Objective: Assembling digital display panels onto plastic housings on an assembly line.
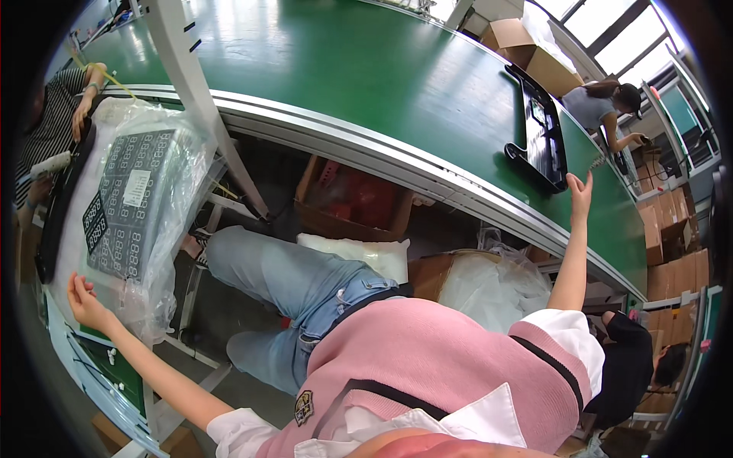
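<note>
My left hand reaches out to the left and rests on the near edge of a clear plastic bag that wraps a dark grey circuit panel with a white label. My right hand stretches to the right, fingers apart, and touches the near end of a black flat frame lying on the green conveyor belt. Neither hand grips anything. Below me are my pink top and blue jeans.
A person in a striped top works at the far left, another person sits beyond the belt at the right, a third in black at lower right. Cardboard boxes, a red-filled box under the belt, white bags.
</note>
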A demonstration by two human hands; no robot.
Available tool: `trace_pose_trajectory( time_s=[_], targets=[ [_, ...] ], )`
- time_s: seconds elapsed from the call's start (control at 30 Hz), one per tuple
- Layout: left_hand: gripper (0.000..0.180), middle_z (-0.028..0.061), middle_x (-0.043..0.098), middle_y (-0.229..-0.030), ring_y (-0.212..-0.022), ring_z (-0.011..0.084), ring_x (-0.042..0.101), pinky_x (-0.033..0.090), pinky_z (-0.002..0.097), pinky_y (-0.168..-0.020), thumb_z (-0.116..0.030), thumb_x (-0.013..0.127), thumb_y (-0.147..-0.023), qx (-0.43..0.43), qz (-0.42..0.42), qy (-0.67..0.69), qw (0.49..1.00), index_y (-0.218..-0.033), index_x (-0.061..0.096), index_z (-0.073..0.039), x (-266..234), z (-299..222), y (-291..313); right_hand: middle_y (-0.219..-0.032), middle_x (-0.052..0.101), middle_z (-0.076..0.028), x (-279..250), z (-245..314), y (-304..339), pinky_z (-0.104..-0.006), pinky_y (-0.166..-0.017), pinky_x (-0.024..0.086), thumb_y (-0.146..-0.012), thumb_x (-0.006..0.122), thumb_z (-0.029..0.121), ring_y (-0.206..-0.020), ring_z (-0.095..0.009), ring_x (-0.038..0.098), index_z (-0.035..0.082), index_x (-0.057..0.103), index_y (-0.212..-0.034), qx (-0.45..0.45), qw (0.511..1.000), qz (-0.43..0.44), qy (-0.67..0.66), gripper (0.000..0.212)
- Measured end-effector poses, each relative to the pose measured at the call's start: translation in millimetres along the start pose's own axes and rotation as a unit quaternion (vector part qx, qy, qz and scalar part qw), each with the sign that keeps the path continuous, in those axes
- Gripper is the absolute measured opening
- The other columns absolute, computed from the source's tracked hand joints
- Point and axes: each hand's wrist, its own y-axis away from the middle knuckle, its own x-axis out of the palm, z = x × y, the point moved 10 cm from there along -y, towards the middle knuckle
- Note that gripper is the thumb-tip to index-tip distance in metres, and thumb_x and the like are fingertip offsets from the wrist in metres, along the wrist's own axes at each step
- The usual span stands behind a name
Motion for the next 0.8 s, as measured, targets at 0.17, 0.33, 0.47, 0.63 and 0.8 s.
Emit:
trace_pose_trajectory(
  time_s=[0.17,0.33,0.47,0.63,0.8],
  targets=[
    [0.022,-0.0002,0.064,-0.087,-0.070,0.0070,0.053,0.043,0.0215,-0.063,-0.019,0.059,-0.094,0.014,-0.074,0.043,0.996,-0.108,0.068,-0.004,-13.5,-52.8,6.0,-0.084,0.068,-0.006,39.8,99.1,71.5,-0.0374,-0.088,0.045,-0.082,0.072,0.036,-0.090,-0.026,0.064,0.004,0.051,-0.127,-0.364,0.889,-0.075,0.267,0.059],
    [0.019,-0.0005,0.061,-0.083,-0.071,0.0072,0.053,0.044,0.0211,-0.065,-0.015,0.057,-0.095,0.092,-0.010,0.035,0.995,-0.107,0.067,-0.004,10.6,-95.6,28.6,-0.074,0.065,-0.006,104.9,108.3,45.8,-0.0414,-0.074,0.047,-0.088,0.063,0.039,-0.077,-0.025,0.063,0.010,0.058,-0.116,-0.273,0.925,-0.140,0.223,0.040],
    [0.017,-0.0016,0.057,-0.079,-0.070,0.0068,0.052,0.044,0.0210,-0.064,-0.013,0.056,-0.096,0.102,0.055,0.060,0.991,-0.106,0.066,-0.004,25.2,-121.4,45.9,-0.065,0.062,-0.007,167.2,148.1,49.9,-0.0418,-0.061,0.048,-0.089,0.062,0.035,-0.063,-0.028,0.063,0.013,0.059,-0.115,-0.325,0.935,-0.069,0.123,0.034],
    [0.013,-0.0014,0.057,-0.079,-0.069,0.0058,0.050,0.043,0.0205,-0.062,-0.011,0.055,-0.095,0.097,0.169,0.110,0.975,-0.100,0.064,-0.003,95.8,-183.9,103.8,-0.050,0.053,-0.005,199.2,247.6,105.2,-0.0391,-0.045,0.044,-0.089,0.062,0.027,-0.043,-0.028,0.055,0.015,0.055,-0.122,-0.424,0.898,-0.067,0.099,0.036],
    [0.033,0.0139,0.063,-0.109,-0.102,0.0337,0.060,0.047,0.0418,-0.091,-0.018,0.071,-0.075,0.406,0.266,0.010,0.874,-0.103,0.062,-0.003,189.9,-385.5,251.8,-0.052,0.052,-0.006,187.6,398.9,230.7,-0.0362,-0.045,0.044,-0.083,0.067,0.019,-0.044,-0.024,0.056,0.014,0.037,-0.145,-0.491,0.870,0.046,0.020,0.069]
  ],
)
